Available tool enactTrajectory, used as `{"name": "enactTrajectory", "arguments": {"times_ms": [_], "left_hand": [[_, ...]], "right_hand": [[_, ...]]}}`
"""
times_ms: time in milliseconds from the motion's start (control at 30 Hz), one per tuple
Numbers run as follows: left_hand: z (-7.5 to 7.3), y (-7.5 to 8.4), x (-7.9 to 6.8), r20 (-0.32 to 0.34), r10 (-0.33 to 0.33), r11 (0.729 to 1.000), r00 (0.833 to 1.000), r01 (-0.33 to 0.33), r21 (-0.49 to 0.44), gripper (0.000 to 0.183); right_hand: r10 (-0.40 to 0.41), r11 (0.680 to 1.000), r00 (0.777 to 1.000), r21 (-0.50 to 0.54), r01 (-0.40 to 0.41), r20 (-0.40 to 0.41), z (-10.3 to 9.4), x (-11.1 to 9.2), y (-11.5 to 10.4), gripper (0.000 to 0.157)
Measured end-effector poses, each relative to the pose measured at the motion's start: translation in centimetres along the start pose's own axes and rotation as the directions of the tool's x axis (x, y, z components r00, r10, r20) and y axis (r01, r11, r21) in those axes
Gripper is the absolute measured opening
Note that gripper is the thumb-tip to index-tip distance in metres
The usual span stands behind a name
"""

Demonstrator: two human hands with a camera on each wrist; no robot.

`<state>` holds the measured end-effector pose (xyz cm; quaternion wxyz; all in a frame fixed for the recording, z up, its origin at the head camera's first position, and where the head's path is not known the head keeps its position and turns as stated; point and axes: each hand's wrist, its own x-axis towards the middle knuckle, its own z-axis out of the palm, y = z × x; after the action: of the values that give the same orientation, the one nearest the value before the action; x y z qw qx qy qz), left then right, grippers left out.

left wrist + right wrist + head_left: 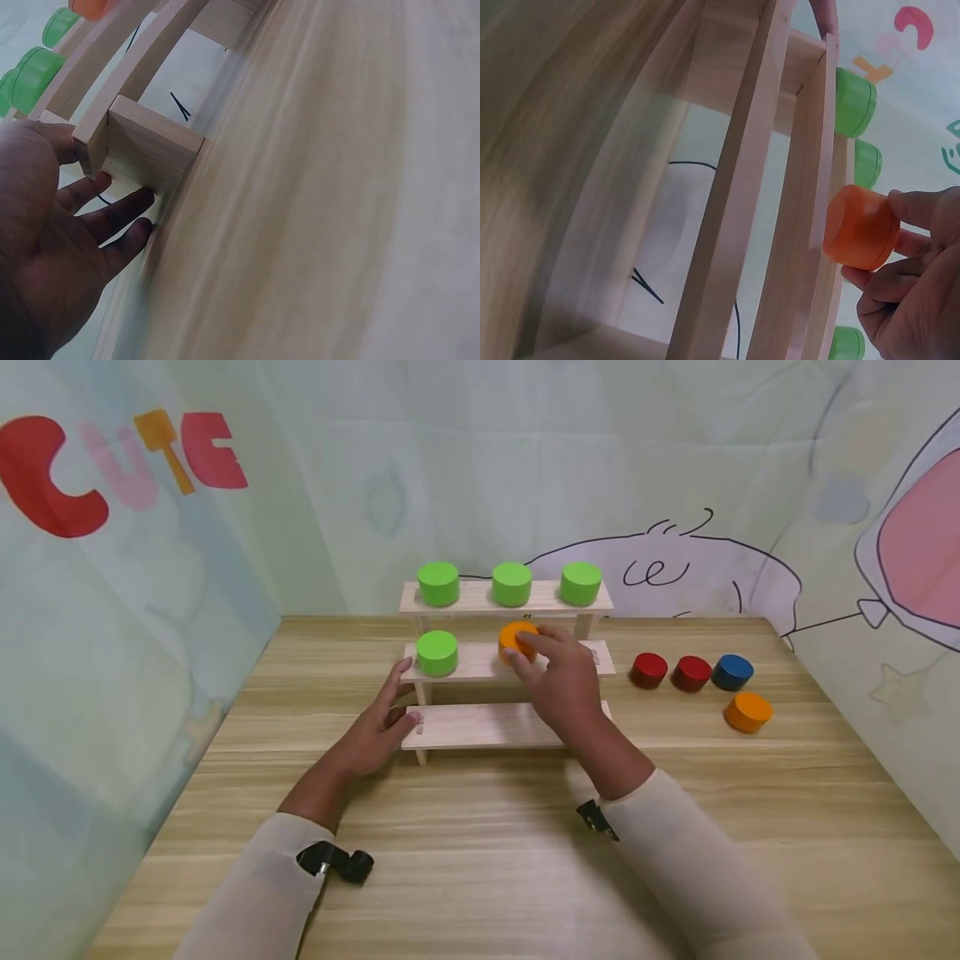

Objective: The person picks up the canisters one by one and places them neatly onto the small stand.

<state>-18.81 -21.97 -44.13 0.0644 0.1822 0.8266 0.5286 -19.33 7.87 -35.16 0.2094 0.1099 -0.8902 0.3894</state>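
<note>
My right hand [562, 672] pinches an orange cylinder block [860, 227] between thumb and fingers, at the middle shelf of a three-step wooden rack [480, 727]. The block's underside faces the right wrist camera, right at the shelf's edge. To its left on that shelf sits a green cylinder block [437, 653]. Along the top shelf stand three more green blocks [512, 585], spaced apart. At the rack's left end is my left hand [371, 731], its thumb on the lowest shelf's end. In the left wrist view its fingers [120, 217] spread against the rack's side panel.
Right of the rack, two red blocks [648, 670] and a blue block [732, 672] stand in a row on the wood-grain table [480, 860]. Another orange block [747, 712] lies just in front of them. A printed cloth backdrop [450, 468] rises behind and beside the table.
</note>
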Motion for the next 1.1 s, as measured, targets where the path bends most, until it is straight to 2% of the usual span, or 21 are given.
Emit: {"name": "enactTrajectory", "arguments": {"times_ms": [233, 400, 900, 1100], "left_hand": [[0.0, 0.1, 0.1, 0.009, -0.008, 1.000, 1.000, 0.008, 0.011, 0.080], [0.0, 0.1, 0.1, 0.006, -0.012, 1.000, 1.000, 0.012, 0.028, 0.080], [-0.1, -0.4, 0.3, 0.010, -0.011, 1.000, 1.000, 0.011, -0.009, 0.082], [0.0, -0.2, 0.2, 0.012, -0.013, 1.000, 1.000, 0.013, -0.001, 0.082]], "right_hand": [[0.008, 1.000, 1.000, -0.002, -0.008, 0.000, 0.6, 0.1, 0.2, 0.036], [0.020, 1.000, 0.999, -0.019, -0.019, 0.027, 0.8, 0.1, 0.2, 0.037], [0.041, 0.996, 0.997, -0.083, -0.037, 0.057, 1.1, 0.1, 0.1, 0.038], [0.014, 0.996, 0.999, -0.090, -0.010, 0.049, 1.0, 0.2, 0.3, 0.037]]}}
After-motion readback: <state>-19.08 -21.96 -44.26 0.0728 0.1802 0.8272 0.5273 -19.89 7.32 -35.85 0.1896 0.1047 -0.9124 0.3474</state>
